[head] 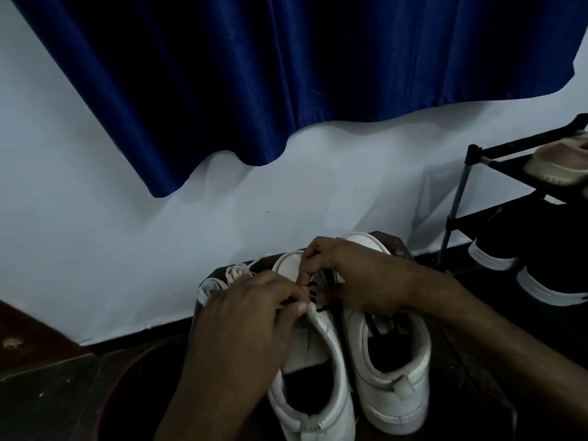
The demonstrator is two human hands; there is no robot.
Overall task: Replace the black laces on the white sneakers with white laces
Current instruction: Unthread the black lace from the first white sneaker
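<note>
Sneakers stand side by side on a dark surface (133,393) just in front of you, both white, toes pointing toward the white wall (95,218) and heels toward you. Your left hand (248,316) lies over the tongue of the left sneaker (321,351), its fingers curled and thumb and fingertips pinched together on the black lace (313,289). Your right hand (356,275) reaches across from the right sneaker (394,377), fingers bent down onto the same black lace near the toe end of the lacing; exactly how they grip it you cannot tell, though they are curled tight on it. More black lace shows in the right sneaker below your wrist. The white laces (222,278) lie in a loose bundle just beyond your left hand, beside the left sneaker's toe. A blue curtain (286,74) hangs over the wall above. To the right stands a shoe rack (458,192) with a pale shoe (556,160) on its upper shelf and dark shoes (541,249) with white soles lower down.
</note>
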